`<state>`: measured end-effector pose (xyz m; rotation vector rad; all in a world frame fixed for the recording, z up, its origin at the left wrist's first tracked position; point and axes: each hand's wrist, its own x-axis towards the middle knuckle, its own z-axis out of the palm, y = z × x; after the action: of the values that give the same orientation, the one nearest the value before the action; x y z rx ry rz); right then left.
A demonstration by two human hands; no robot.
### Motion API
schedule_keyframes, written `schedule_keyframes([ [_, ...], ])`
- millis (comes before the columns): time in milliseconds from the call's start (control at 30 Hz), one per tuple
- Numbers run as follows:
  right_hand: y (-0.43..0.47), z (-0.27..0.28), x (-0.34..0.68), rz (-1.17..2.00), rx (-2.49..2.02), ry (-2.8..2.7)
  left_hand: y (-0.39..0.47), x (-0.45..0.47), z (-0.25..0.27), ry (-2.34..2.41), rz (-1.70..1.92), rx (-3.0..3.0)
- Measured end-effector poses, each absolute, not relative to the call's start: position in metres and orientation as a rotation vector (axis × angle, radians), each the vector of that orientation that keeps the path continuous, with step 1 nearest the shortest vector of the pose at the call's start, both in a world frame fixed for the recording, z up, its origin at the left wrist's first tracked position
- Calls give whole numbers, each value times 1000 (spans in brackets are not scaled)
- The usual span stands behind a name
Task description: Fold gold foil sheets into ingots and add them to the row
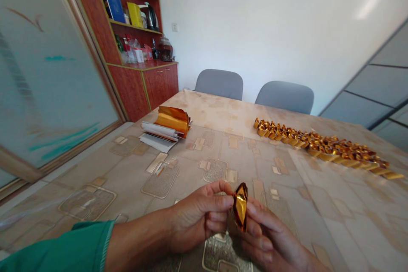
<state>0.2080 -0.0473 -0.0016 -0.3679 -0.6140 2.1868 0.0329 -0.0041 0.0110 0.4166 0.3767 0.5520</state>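
Between my two hands is a folded gold foil paper ingot (241, 206), pointed at both ends and held upright above the table. My left hand (204, 212) pinches its left side between thumb and fingers. On the other side, my right hand (267, 236) grips it with the thumb in front and the fingers curled behind and below. Rows of similar folded gold paper ingots (318, 144) lie packed together on the right of the table. At the back left rests a stack of gold foil paper sheets (174, 120), partly curled, with white undersides showing.
A patterned cloth covers the table (188, 170). Two grey chairs (219, 84) stand along its far side by the white wall. To the left are a wooden cabinet (159, 85) with shelves of household items and a frosted glass door (47, 72).
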Motion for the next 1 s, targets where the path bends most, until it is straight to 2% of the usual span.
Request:
schedule_keyframes([
  [500,-50,-5,207,2205,-383,-561,-8,40,1,535,743,485],
  [1000,-47,-7,206,2164,-450,-578,-4,41,5,605,693,530],
])
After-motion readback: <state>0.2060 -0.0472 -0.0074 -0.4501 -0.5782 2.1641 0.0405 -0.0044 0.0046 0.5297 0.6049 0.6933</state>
